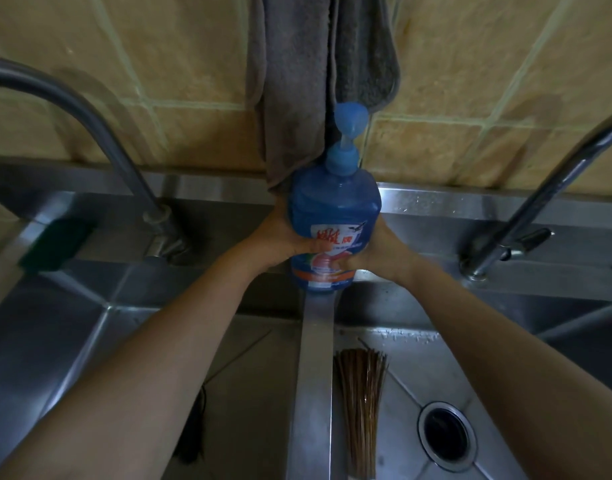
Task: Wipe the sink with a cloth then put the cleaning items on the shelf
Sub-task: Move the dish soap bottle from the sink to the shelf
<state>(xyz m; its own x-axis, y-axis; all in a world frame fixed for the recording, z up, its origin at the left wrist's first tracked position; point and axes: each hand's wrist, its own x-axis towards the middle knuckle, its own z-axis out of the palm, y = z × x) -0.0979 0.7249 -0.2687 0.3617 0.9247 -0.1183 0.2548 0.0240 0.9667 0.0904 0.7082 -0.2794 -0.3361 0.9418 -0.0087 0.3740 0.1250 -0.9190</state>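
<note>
Upright (pump uppermost), the blue plastic pump bottle [334, 202] sat between left grip [280, 242] and right grip [380, 252], both curled round its lower half; neither nearer.

Kitchen, by the look of it: double stainless sink [315, 358], a curved tap [89, 110] at each basin, tan wall tiles [159, 46], hanging grey towels [290, 81], wet chopsticks [361, 393].

Steel sink [315, 375], green sponge [55, 245] on its left ledge, bundle of brown sticks [361, 403] in right basin
</note>
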